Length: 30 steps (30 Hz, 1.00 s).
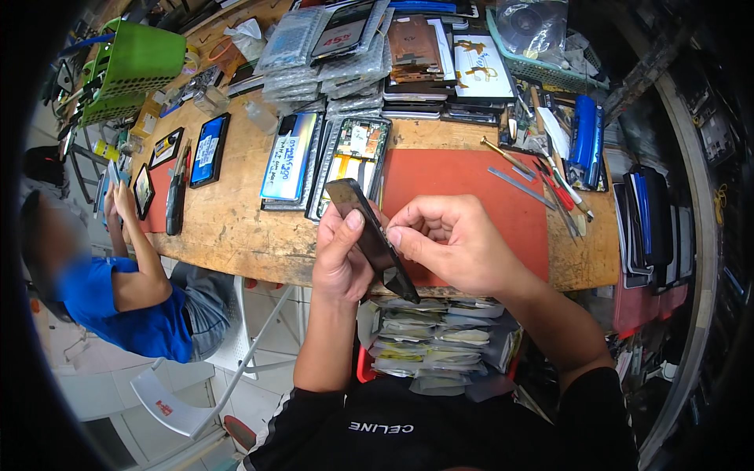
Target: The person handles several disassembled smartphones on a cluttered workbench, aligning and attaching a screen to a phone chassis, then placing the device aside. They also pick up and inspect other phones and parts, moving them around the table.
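My left hand [342, 255] is wrapped round a black smartphone [372, 242], which it holds tilted up above the bench's front edge. The thumb presses on the phone's dark face. At the phone's right long edge, my right hand [448, 235] has thumb and forefinger pinched together; whatever lies between the fingertips is too small to make out. Beneath the right hand lies a red work mat [487, 212]. Just beyond the phone sits an opened phone [357, 153] with its green circuit board and inner parts showing. Beside it rests a blue phone [289, 161] with a handwritten label.
Bubble-wrapped packs [294, 59] and flat device parts [420, 51] are stacked at the back. Screwdrivers, tweezers [559, 206] and red-handled pliers [556, 187] lie right. A green basket [141, 59] stands far left. A co-worker in a blue shirt [126, 306] sits left, holding a device.
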Each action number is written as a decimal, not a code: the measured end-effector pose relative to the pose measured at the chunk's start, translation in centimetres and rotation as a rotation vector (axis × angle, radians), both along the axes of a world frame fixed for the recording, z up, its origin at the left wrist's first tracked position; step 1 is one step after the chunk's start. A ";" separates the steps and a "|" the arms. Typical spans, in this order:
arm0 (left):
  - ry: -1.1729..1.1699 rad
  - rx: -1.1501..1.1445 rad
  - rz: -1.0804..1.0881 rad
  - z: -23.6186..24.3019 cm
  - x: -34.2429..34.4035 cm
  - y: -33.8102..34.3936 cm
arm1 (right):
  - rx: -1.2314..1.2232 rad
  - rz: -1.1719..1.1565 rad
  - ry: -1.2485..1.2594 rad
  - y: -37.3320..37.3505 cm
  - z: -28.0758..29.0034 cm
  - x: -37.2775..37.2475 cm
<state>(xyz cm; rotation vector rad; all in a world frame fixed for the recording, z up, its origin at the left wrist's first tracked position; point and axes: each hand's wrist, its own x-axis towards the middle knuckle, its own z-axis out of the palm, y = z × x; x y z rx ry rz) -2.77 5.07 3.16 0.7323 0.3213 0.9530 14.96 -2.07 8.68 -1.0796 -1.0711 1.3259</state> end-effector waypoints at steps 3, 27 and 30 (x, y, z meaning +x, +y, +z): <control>0.030 0.000 0.006 0.1 -0.2 -0.2 | -0.026 0.052 -0.018 0.0 0.2 0.3; 0.280 -0.025 0.089 1.8 2.0 0.6 | -0.067 -0.044 -0.110 1.1 -3.4 3.2; 0.311 -0.002 0.105 1.3 2.1 0.8 | -0.072 -0.130 -0.148 0.2 -4.4 3.5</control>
